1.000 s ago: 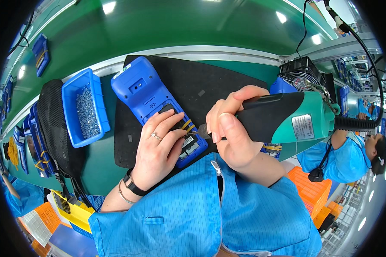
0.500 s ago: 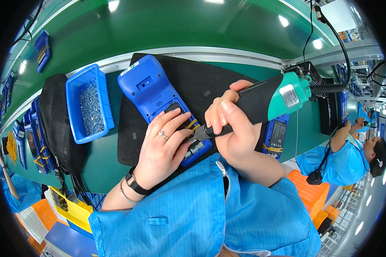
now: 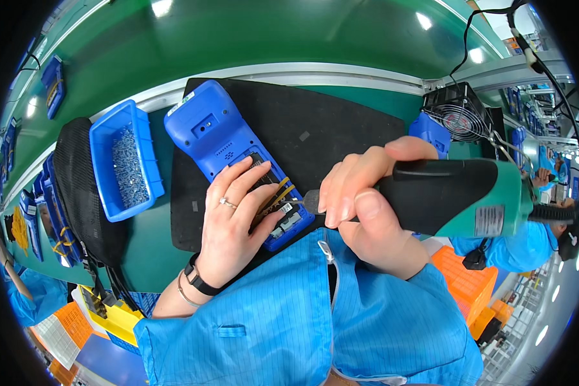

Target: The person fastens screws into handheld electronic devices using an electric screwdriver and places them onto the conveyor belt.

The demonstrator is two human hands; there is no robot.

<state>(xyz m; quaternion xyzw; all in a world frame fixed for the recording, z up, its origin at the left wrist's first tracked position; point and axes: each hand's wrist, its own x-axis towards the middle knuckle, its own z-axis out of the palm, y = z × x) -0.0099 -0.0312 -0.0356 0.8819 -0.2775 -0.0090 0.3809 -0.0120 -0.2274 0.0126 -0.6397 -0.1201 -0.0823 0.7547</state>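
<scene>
Left hand (image 3: 233, 209): fingers slightly apart upon the device (image 3: 235, 143) beneath them; cannot tell whether they grip it. Band (image 3: 287, 192) beside their tips: could snag. Right hand (image 3: 379, 219): fingers clamped round driver (image 3: 441, 194); off-axis tilt could cause slipping.

From here the blue handset (image 3: 222, 132) lies back up, compartment uncovered, slanting far-left to near-right; the green-and-black power screwdriver (image 3: 450, 196) points left toward the handset's near end.

Blk bag (image 3: 83, 193) nr yel. bin (image 3: 121, 321)
</scene>
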